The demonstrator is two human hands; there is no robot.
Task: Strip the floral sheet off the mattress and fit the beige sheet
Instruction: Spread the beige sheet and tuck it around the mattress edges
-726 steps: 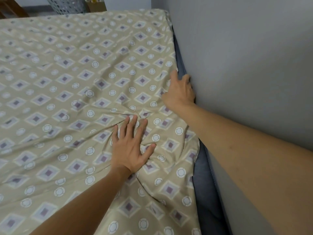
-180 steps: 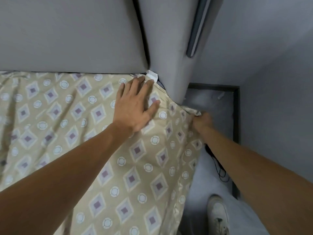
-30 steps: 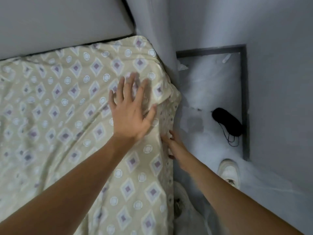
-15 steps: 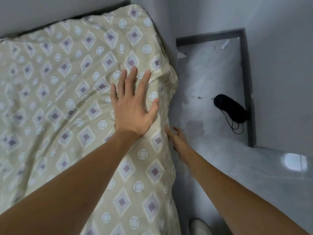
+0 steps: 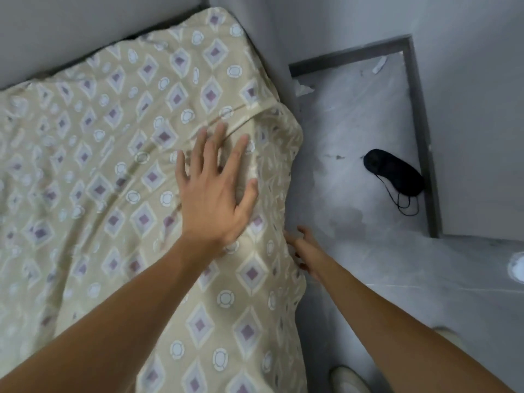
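**Head view: beige sheet over mattress corner, both hands at its right edge**

Head view, looking down at a bed corner. The sheet (image 5: pixel 113 171) is beige with purple diamonds and white rings; it covers the mattress top and wraps down over the corner and right side. It lies wrinkled, with a raised fold running diagonally from the corner toward the left hand.

Left hand (image 5: pixel 215 191): flat on the sheet near the corner, palm down, fingers (image 5: pixel 202 148) straight and spread, thumb out toward the edge. Holds nothing; presses on the fabric.

Right hand (image 5: pixel 304 248): lower, at the side of the mattress, against the hanging sheet edge. Fingers partly hidden behind the fabric; cannot tell whether they grip it.

Gray headboard (image 5: pixel 85 32) runs along the top of the frame, touching the sheet's far edge. Gray floor (image 5: pixel 354 137) to the right, with a dark frame line (image 5: pixel 422 123) on it. A black eye mask (image 5: pixel 394 177) with cords lies on the floor, well apart from the bed. A white shoe (image 5: pixel 347 380) shows at the bottom edge, beside the bed.
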